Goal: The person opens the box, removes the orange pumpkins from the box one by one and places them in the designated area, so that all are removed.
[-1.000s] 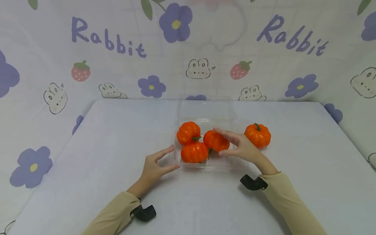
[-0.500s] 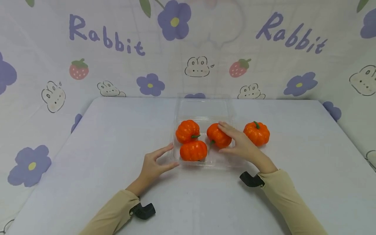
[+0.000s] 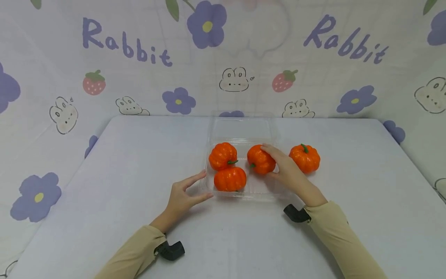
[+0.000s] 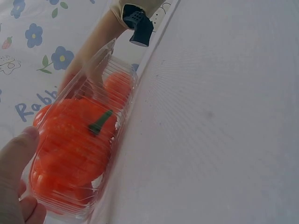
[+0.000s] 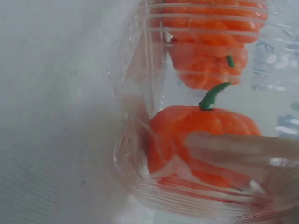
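A clear plastic box holds three orange pumpkins. Two of them, the back-left pumpkin and the front-left pumpkin, touch each other. My right hand grips the third pumpkin in the right part of the box, its stem toward the left; the right wrist view shows fingers on this pumpkin through the clear wall. My left hand rests with thumb and fingers spread at the box's left side, also seen as a hand beside the box wall in the left wrist view.
A fourth pumpkin stands upright on the white table, just right of the box and close to my right hand. The box's clear lid lies open toward the back. Behind the table hangs a patterned cloth.
My right hand has moved the gripped pumpkin back and to the right, apart from the two on the left. My left hand has stayed at the box's left side.
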Available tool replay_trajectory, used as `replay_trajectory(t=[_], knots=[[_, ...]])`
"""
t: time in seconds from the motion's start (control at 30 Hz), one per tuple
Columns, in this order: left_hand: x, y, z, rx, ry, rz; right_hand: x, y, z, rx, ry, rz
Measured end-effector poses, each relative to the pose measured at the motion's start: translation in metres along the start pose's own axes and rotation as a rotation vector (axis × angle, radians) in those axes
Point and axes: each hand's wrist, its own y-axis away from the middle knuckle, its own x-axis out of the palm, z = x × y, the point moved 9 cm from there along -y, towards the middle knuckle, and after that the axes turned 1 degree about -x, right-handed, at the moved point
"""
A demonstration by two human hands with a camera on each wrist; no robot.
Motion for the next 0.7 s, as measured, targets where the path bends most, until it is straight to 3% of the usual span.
replay_trajectory(t=[0.4, 0.7], knots=[[0.000, 0.000, 0.000, 0.009, -0.003, 0.003, -0.004, 0.002, -0.003, -0.001, 0.074, -0.099], [-0.001, -0.001, -0.001, 0.018, 0.002, -0.001, -0.017, 0.001, -0.001, -0.032, -0.053, -0.210]])
